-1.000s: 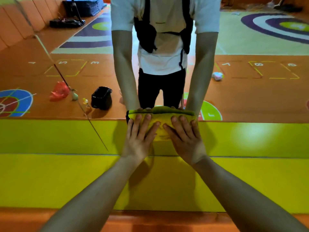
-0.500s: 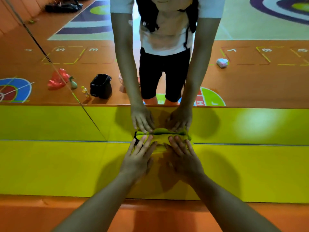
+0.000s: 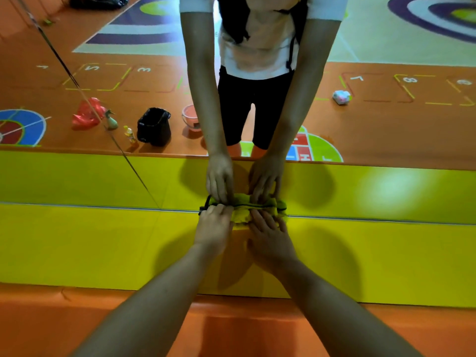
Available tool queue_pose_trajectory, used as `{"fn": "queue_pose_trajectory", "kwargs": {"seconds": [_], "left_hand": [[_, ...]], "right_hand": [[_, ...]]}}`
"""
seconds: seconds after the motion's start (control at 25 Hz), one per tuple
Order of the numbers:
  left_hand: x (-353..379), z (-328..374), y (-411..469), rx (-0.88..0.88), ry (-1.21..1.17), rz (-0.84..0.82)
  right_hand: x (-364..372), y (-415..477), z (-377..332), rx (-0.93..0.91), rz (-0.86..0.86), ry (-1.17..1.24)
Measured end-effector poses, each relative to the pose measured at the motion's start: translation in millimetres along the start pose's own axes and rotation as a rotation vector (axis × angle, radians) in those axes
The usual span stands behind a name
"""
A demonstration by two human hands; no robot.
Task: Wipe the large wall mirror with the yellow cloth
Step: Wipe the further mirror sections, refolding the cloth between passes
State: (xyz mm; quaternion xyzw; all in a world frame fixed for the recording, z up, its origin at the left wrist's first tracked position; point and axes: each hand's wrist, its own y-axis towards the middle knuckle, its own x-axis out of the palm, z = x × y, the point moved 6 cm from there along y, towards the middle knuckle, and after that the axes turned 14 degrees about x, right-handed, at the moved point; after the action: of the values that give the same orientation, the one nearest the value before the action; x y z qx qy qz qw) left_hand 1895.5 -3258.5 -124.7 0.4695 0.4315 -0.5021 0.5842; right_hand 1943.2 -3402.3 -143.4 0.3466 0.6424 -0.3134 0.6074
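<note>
The large wall mirror (image 3: 386,124) fills the upper half of the head view and reflects a person's arms and torso. The yellow cloth (image 3: 240,215), with a dark trim, is bunched against the glass at the mirror's bottom edge. My left hand (image 3: 213,228) sits on the cloth's left end with its fingers curled into the fabric. To its right, my right hand (image 3: 269,235) lies with straight fingers pressing the other end. Most of the cloth is hidden under both hands.
A yellow padded panel (image 3: 103,240) runs below the mirror, with orange floor mat (image 3: 231,331) under it. In the reflection stand a black bin (image 3: 154,126), a pink bowl (image 3: 190,119), a spray bottle (image 3: 111,121) and a red bag (image 3: 87,115). A dark seam (image 3: 77,85) crosses the glass.
Both hands slid the cloth down the glass to the mirror's bottom edge. The cloth went from flat to bunched, and my left fingers curled into it.
</note>
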Motion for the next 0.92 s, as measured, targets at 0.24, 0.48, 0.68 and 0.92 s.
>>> {"fn": "queue_pose_trajectory", "kwargs": {"seconds": [0.24, 0.48, 0.68, 0.92], "left_hand": [[-5.4, 14.3, -4.0, -0.088, 0.157, -0.231], [-19.6, 47.6, -63.7, 0.076, 0.213, -0.268], [-112.6, 75.6, -78.0, 0.218, 0.214, 0.011], [-264.7, 123.8, -63.9, 0.502, 0.25, 0.438]], "right_hand": [[-26.4, -0.6, -4.6, 0.02, -0.04, -0.024], [-41.2, -70.0, -10.4, -0.083, -0.01, -0.07], [-138.6, -102.9, -8.1, -0.09, 0.193, -0.143], [-286.5, -118.2, 15.1, -0.092, 0.386, -0.146]]}}
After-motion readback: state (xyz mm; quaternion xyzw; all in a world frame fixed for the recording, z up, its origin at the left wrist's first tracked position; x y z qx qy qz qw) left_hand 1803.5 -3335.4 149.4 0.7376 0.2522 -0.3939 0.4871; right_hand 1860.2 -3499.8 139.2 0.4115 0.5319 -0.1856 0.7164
